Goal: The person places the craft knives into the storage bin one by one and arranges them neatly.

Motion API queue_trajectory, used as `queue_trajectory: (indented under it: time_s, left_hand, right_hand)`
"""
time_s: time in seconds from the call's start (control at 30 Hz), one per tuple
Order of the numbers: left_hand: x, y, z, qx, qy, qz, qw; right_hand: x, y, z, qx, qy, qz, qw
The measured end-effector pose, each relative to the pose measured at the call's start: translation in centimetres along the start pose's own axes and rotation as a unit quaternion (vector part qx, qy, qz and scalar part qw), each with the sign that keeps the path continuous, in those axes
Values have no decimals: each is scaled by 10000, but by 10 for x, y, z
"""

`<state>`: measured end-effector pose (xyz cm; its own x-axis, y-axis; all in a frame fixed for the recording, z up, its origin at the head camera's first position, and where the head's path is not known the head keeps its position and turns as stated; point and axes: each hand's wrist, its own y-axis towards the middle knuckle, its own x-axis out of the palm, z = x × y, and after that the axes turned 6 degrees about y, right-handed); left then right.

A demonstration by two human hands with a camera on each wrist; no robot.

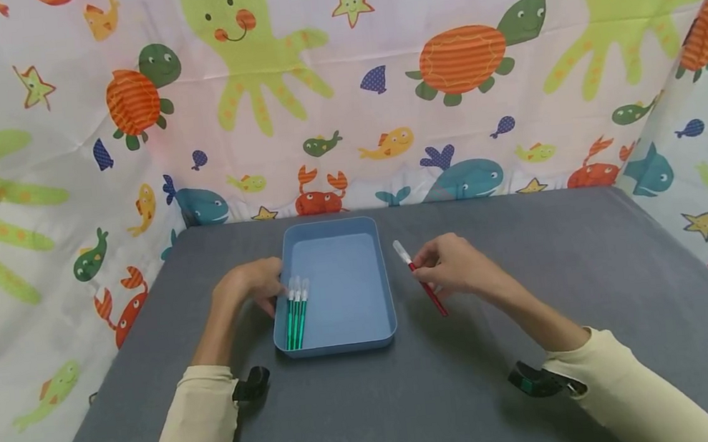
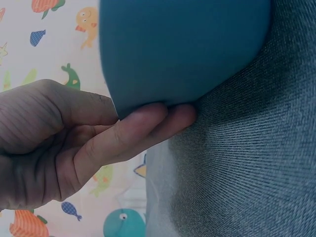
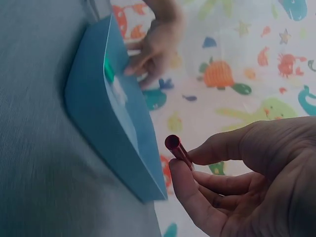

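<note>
My left hand [image 1: 252, 282] grips the left wall of a shallow blue tray [image 1: 342, 280]. In the left wrist view its thumb is at the rim and its fingers lie against the outside of the wall. Three green pens [image 1: 298, 322] with clear whitish caps lie side by side in the tray's front left part, caps to the back. Right of the tray, my right hand [image 1: 456, 264] pinches a red pen [image 1: 432, 298] between thumb and fingers, above the table. Its whitish cap points back and left; the dark round opposite end faces the right wrist camera.
A grey cloth-covered table [image 1: 361, 415] extends around the tray on all sides. Behind it and along both sides hangs a white curtain [image 1: 329, 108] printed with sea animals. A dark camera [image 1: 253, 384] is strapped at the left wrist, another dark camera [image 1: 534, 379] at the right.
</note>
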<state>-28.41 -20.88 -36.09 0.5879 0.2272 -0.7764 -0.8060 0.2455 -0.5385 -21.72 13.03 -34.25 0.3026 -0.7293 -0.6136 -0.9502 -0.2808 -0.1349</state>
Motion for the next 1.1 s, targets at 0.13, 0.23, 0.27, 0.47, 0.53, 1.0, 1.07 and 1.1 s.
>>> queue_trajectory:
  time_s: [0.13, 0.23, 0.27, 0.47, 0.53, 1.0, 1.07, 1.1]
  left_hand:
    - [1, -1, -2, 0, -18, 5, 10000]
    - [2, 0, -4, 22, -85, -21, 10000]
    - [2, 0, -5, 9, -128, -27, 9999]
    - [2, 0, -5, -84, -195, -25, 9998]
    - [2, 0, -5, -148, -157, -18, 9998]
    - [4, 0, -5, 36, -260, 65, 9996]
    - [4, 1, -4, 53, -281, 33, 9996]
    - [3, 1, -4, 41, -316, 15, 9995]
  right_hand:
    - [20, 14, -16, -22, 162, -55, 9999]
    - [35, 21, -24, -105, 368, -114, 9992]
    - [40, 23, -26, -130, 441, -134, 9989]
    - [70, 40, -37, -6, 616, -407, 9973]
    - [82, 47, -40, 83, 622, -471, 9969]
    - [131, 65, -49, 25, 717, -434, 9965]
    - [135, 66, -49, 2, 772, -368, 9963]
    - [136, 66, -49, -12, 790, -359, 9962]
